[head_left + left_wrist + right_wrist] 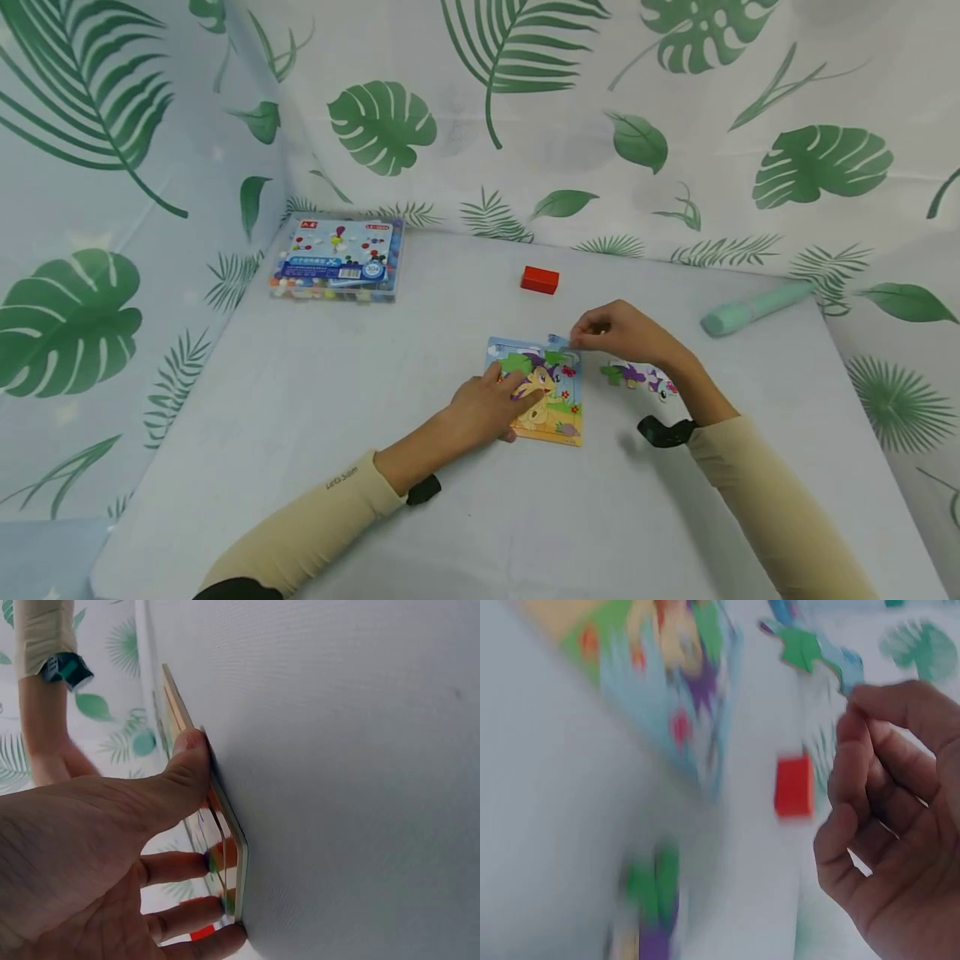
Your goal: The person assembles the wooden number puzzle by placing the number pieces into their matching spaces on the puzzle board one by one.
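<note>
Nearest, the left hand (487,407) lies across the left side of a puzzle board (566,412) on the white worktop (337,358), fingers spread over its face and thumb at its near edge. Right of the board wait loose pieces (634,377), purple, green and white. Just above them, the right hand (621,329) pinches a blue-and-green piece (801,649) between thumb and fingers, by the board's far right corner. The work looks unfinished: that piece and the loose ones are yet to be placed. How many are seated I cannot tell, since the board's picture could be printed underneath. Farther off are a red block (540,280), a green cylinder (757,308) and a box of colourful parts (336,254).
</note>
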`<state>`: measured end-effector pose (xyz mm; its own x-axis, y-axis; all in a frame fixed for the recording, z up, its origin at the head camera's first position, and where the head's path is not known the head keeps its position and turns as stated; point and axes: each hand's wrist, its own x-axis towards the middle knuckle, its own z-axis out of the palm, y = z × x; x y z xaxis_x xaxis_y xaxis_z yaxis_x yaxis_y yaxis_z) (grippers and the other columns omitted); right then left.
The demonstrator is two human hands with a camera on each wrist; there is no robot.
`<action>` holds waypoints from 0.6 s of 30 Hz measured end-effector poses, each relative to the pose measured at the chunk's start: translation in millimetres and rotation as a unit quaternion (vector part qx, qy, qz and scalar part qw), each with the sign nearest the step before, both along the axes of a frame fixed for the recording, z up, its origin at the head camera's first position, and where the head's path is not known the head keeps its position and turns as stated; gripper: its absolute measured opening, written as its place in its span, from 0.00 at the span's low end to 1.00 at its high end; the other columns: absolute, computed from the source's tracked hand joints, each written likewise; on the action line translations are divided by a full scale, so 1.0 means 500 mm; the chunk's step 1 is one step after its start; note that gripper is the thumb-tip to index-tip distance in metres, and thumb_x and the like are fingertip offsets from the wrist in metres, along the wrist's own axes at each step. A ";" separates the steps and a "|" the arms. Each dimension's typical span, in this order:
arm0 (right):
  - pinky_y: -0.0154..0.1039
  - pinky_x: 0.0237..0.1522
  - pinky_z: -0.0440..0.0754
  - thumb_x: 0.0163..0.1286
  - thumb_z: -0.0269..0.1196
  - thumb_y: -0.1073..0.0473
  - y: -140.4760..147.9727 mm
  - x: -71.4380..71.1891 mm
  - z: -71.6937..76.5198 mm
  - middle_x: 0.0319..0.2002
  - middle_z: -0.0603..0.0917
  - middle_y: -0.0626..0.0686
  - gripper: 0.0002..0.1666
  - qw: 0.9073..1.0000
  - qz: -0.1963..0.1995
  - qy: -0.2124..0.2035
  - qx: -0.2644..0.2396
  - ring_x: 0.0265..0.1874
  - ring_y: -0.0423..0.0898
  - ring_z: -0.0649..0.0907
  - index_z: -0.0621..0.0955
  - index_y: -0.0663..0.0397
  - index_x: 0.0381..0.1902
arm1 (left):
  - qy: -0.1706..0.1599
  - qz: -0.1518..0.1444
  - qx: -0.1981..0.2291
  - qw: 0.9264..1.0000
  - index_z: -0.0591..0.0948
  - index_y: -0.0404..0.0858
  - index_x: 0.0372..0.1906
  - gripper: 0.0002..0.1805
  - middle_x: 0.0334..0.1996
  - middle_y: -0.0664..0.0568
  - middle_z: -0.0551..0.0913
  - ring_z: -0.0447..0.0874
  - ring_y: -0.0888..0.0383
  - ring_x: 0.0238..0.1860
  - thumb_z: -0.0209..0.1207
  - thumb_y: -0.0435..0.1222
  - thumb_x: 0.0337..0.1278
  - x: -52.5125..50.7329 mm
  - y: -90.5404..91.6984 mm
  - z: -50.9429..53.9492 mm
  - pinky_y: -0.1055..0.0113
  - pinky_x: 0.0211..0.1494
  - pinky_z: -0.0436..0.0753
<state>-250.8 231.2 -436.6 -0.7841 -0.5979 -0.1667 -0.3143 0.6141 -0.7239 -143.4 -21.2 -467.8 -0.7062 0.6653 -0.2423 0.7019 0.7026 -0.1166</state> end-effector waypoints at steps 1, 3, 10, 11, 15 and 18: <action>0.39 0.35 0.78 0.70 0.65 0.55 0.024 0.000 0.002 0.35 0.86 0.54 0.08 1.000 0.001 -0.004 0.004 0.33 0.50 0.79 0.87 0.53 0.38 | -0.001 -0.001 0.001 1.000 0.61 0.60 0.76 0.43 0.63 0.52 0.66 0.66 0.50 0.57 0.60 0.62 0.56 0.000 0.000 0.000 0.68 0.39 0.82; 0.40 0.35 0.79 0.70 0.64 0.57 0.064 -0.002 -0.001 0.35 0.86 0.55 0.07 1.000 0.002 -0.020 0.010 0.32 0.51 0.79 0.87 0.54 0.38 | -0.001 -0.002 0.004 1.000 0.61 0.60 0.76 0.43 0.61 0.52 0.67 0.66 0.50 0.56 0.61 0.62 0.57 0.000 -0.002 -0.001 0.69 0.38 0.82; 0.38 0.36 0.78 0.72 0.63 0.56 0.110 -0.022 -0.050 0.34 0.84 0.52 0.08 0.997 0.022 -0.074 0.025 0.31 0.47 0.77 0.87 0.54 0.39 | 0.006 0.001 0.017 1.000 0.63 0.61 0.75 0.42 0.54 0.51 0.71 0.68 0.52 0.52 0.64 0.59 0.56 -0.002 -0.026 -0.001 0.69 0.39 0.81; 0.38 0.35 0.77 0.72 0.63 0.56 0.109 -0.025 -0.055 0.33 0.84 0.51 0.08 0.996 0.022 -0.077 0.030 0.31 0.46 0.77 0.87 0.53 0.39 | 0.005 0.001 0.021 1.000 0.64 0.61 0.75 0.42 0.52 0.51 0.71 0.69 0.52 0.51 0.64 0.58 0.56 -0.003 -0.029 -0.001 0.69 0.40 0.80; 0.38 0.32 0.75 0.70 0.65 0.57 0.104 -0.032 -0.061 0.29 0.81 0.50 0.07 0.996 0.019 -0.069 0.052 0.28 0.46 0.76 0.86 0.54 0.37 | 0.005 -0.005 0.037 0.999 0.65 0.60 0.75 0.42 0.49 0.51 0.71 0.69 0.53 0.48 0.66 0.56 0.55 -0.005 -0.038 0.002 0.70 0.39 0.79; 0.38 0.31 0.74 0.69 0.66 0.57 0.098 -0.034 -0.062 0.26 0.79 0.49 0.06 0.996 0.014 -0.055 0.071 0.27 0.46 0.76 0.86 0.53 0.35 | 0.010 -0.007 0.036 0.999 0.64 0.59 0.75 0.42 0.49 0.51 0.71 0.69 0.53 0.48 0.66 0.56 0.55 -0.005 -0.041 0.005 0.70 0.39 0.79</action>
